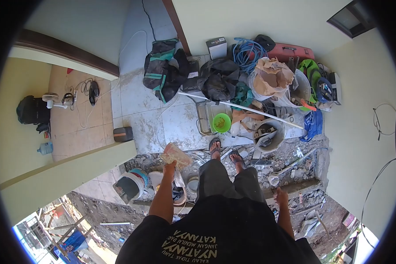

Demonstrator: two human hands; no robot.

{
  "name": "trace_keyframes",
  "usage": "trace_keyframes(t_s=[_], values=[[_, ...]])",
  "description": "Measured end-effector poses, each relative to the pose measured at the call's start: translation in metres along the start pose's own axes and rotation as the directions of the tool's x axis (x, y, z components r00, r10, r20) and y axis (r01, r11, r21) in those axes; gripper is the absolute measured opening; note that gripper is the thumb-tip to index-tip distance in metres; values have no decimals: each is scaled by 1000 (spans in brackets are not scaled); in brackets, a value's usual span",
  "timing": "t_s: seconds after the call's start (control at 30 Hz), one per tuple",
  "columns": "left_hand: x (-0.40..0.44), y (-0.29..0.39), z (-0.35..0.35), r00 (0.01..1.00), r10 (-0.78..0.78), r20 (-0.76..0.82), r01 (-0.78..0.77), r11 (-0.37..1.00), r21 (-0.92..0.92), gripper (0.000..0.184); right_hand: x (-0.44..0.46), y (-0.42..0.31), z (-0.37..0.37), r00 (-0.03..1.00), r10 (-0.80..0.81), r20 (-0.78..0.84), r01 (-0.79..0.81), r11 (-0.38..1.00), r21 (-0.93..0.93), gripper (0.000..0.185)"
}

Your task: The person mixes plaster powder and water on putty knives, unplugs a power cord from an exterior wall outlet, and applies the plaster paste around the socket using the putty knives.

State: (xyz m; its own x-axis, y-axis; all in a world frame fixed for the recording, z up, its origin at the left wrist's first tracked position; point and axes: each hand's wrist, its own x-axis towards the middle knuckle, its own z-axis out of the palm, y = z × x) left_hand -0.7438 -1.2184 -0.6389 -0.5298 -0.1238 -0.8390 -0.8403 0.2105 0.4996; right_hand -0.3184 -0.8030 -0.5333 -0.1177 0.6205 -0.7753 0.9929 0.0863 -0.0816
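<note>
My left hand (169, 168) is closed on the lower edge of a clear plastic bag (176, 156) with pale contents, held out at the left above the rubble. Low on the right, my right hand (280, 196) hangs over the rubble near a small whitish cup (273, 179); its fingers look partly curled, and whether they hold anything is too small to tell. Between the hands, my sandalled feet stand at the edge of the tiled floor (141, 125). A bright green bowl (221, 122) sits just beyond them.
A white pipe (242, 107) lies across the floor. Behind it are a black bag (218, 79), blue hose (247, 55) and buckets (269, 135). A paint bucket (131, 185) stands at left. Broken rubble (259, 169) surrounds my feet, and a low wall (75, 174) runs leftward.
</note>
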Motion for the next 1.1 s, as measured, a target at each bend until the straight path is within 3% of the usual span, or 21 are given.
trace_keyframes(t_s=[0.03,0.1,0.17,0.23,0.27,0.3,0.37,0.4,0.43,0.5,0.6,0.83,0.93,1.0,1.03,1.1], values=[[2,0,-3,998,38,-59,-32,994,100,32,-4,-9,1,982,183,54,-190,913,362,59],[7,-3,-4,994,65,-83,-50,983,178,34,-4,-21,8,974,212,75,-224,879,420,64],[8,-3,-4,994,83,-67,-62,961,268,35,0,-18,18,988,127,93,-154,899,411,52],[12,4,7,996,75,43,-83,973,216,39,18,10,43,998,-50,31,40,967,251,47],[15,7,14,992,87,95,-106,971,216,39,1,-10,31,956,-292,31,290,955,61,33],[17,14,20,985,101,141,-130,969,212,40,2,-3,43,765,-638,-85,568,732,-377,21],[15,32,32,970,196,141,-240,838,489,39,-8,-26,36,823,-568,-10,526,768,-366,18],[20,37,35,965,185,186,-256,817,517,39,-16,-35,36,914,-396,-91,384,915,-123,22],[26,40,39,962,168,214,-258,813,522,37,-36,-58,23,968,-186,-170,215,962,167,28],[27,45,49,953,143,265,-270,796,541,35,-43,-60,22,984,-102,-150,136,961,240,29],[15,59,62,908,201,367,-359,825,437,35,-52,-54,33,992,-28,-126,70,937,341,25],[28,58,77,917,103,385,-336,720,608,36,-71,-5,76,987,3,-163,72,890,449,28],[-2,57,96,905,115,409,-357,726,587,31,-84,24,94,976,-17,-216,121,871,476,29],[-19,51,110,882,149,446,-411,707,575,24,-96,52,111,976,77,-201,44,844,535,29],[-32,51,116,876,150,458,-426,687,589,24,-100,63,122,973,141,-181,-14,825,566,29],[-59,49,133,860,133,493,-485,515,707,26,-102,102,161,968,159,-192,0,769,639,28]])
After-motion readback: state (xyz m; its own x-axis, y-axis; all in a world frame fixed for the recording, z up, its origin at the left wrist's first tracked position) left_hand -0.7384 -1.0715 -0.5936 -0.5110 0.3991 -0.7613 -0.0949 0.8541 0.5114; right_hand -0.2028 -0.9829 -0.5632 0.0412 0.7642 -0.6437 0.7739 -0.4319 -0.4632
